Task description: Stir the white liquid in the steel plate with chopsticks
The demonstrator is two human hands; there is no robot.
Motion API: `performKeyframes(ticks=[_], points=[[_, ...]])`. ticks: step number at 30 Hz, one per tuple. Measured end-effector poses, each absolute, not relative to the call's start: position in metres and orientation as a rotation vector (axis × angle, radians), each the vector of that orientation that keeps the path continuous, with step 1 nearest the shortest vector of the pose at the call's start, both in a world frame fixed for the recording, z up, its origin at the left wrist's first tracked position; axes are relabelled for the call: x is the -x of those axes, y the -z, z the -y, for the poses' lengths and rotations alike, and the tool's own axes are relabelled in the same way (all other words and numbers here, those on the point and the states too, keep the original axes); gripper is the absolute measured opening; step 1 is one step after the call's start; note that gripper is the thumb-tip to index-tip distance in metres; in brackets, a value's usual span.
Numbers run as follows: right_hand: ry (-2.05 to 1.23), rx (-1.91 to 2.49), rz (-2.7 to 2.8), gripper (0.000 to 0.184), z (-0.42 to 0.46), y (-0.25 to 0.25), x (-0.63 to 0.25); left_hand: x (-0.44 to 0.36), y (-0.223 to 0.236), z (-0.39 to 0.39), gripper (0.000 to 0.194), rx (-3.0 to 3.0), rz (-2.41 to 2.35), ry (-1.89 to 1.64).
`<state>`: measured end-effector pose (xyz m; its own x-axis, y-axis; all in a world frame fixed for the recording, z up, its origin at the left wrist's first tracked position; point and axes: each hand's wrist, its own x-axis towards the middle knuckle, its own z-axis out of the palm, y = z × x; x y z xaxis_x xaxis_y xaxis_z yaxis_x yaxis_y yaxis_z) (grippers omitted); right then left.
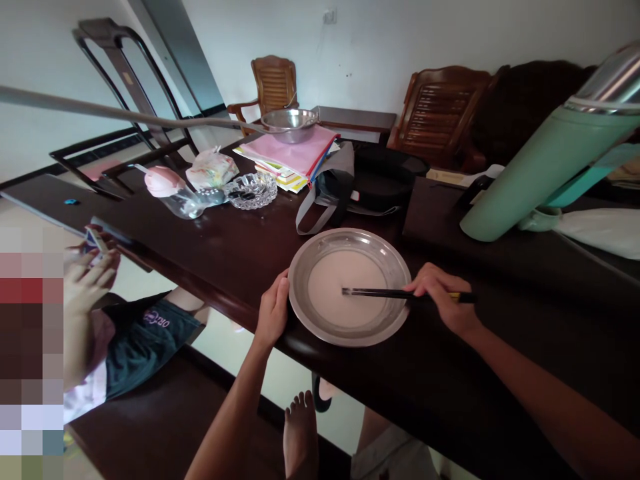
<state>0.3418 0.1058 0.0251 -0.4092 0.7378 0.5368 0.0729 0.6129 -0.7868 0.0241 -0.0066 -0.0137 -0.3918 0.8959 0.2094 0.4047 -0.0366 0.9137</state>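
A round metal plate [320, 320] with a pale, milky liquid in it sits at the near edge of the dark wooden table [450, 380]. My left hand [273, 310] grips the plate's left rim, thumb on top. My right hand [440, 297] is closed on a pair of dark chopsticks [380, 292]. Their tips reach into the liquid near the plate's middle.
A green thermos [545, 160] lies at the right. Behind the plate are a black bag [370, 180], a stack of folders [295, 157] with a steel bowl [290, 123], a glass ashtray [251, 190] and a pink-capped bottle [175, 190]. Another person sits at the left holding a phone [95, 240].
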Motion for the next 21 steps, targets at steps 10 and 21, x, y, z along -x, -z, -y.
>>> performKeyframes(ticks=[10, 21], points=[[-0.885, 0.637, 1.893, 0.033, -0.107, -0.022, -0.3421, -0.0253, 0.0126, 0.0067, 0.06, -1.38, -1.792, -1.423], [-0.871, 0.703, 1.933, 0.03, -0.1067, -0.0218, -0.3423, -0.0257, 0.0118, 0.0071, 0.06, -1.381, -1.807, -1.424]])
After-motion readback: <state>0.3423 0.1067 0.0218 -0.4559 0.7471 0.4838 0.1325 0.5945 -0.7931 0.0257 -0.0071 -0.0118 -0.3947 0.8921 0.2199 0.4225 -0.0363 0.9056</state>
